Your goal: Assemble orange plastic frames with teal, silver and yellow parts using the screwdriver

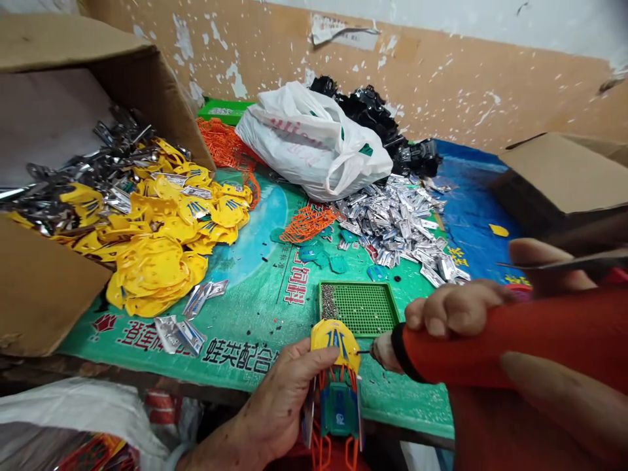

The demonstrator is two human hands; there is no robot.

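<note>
My left hand [279, 392] is closed on a plastic toy assembly at the table's front edge, thumb on its yellow plate [348, 350]. Below the plate the assembly shows a green block [339, 413] and orange plastic rods. My right hand [464, 307] is wrapped round a red electric screwdriver [466, 353], held level from the right. Its thin bit points left and reaches the yellow plate's right side; a screw at the tip cannot be made out. Just beyond the assembly, a green mesh tray [366, 311] has small screws in its left end.
A cardboard box [44, 288] at left spills yellow plates [152, 268] and shiny silver parts. At the back are a white plastic bag [304, 137] and black parts [373, 111]. Silver pieces [397, 219] and orange frames [309, 222] lie mid-table. Another box [564, 173] stands right.
</note>
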